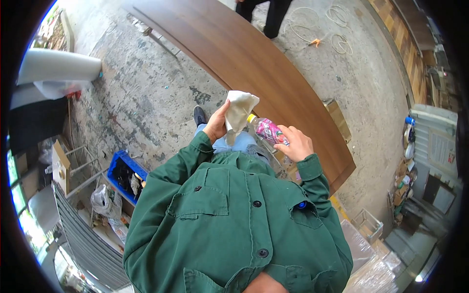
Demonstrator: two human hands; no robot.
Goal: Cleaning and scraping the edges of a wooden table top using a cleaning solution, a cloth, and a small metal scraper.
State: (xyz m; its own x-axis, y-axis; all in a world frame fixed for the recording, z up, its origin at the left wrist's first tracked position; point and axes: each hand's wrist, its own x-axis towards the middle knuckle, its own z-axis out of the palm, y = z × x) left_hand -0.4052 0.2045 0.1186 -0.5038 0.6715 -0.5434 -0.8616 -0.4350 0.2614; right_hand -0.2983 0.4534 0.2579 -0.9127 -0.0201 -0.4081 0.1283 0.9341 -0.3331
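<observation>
Fingers (292, 130) of the right hand (300, 145) curl closed around the base end of a pink-labelled bottle (268, 132), while the left hand (216, 126) grips a pale cloth (239, 110) by one side, thumb on top, the rest of its fingers hidden. Cloth and bottle are held up at the near edge of a long brown board (276, 73), the cloth overlapping that edge in the view. Concrete floor (151, 93) spreads on both sides of the board, widest off its near edge to the left, where a blue crate (126, 178) sits well apart from it. Beyond the board's far edge stand another person's legs (274, 18), with a coiled cord (342, 45) on the floor to their right; a carton (338, 119) shows beside that same edge. Both elbows are bent in green sleeves (312, 168), the right wrist turned inward over the board's near edge. The bottle's yellow cap (251, 118) points at the cloth; whether they touch cannot be told.
</observation>
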